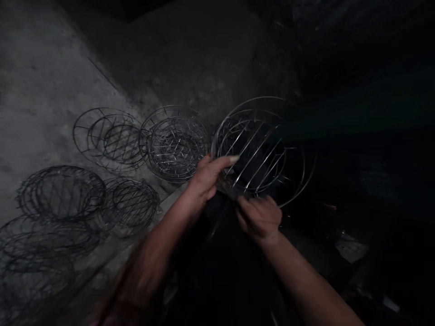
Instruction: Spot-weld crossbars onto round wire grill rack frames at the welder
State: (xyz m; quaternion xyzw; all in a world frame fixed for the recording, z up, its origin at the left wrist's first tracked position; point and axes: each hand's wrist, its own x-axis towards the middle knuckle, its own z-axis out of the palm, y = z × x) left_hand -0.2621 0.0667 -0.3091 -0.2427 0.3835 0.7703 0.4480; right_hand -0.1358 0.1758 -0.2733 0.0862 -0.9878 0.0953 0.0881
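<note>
A round wire basket frame (272,127) stands tilted on its side in front of me, its open mouth facing me. My left hand (208,175) grips its near rim on the left, fingers curled over the wires with one finger stretched along them. My right hand (260,218) is closed at the frame's lower rim, pinching the wire there. The scene is very dark, and the frame's right side fades into shadow.
Several more wire basket frames lie on the grey concrete floor to the left: one (175,142) right beside the held frame, another (108,138) further left, and stacked ones (61,192) nearer me. The right half of the view is black.
</note>
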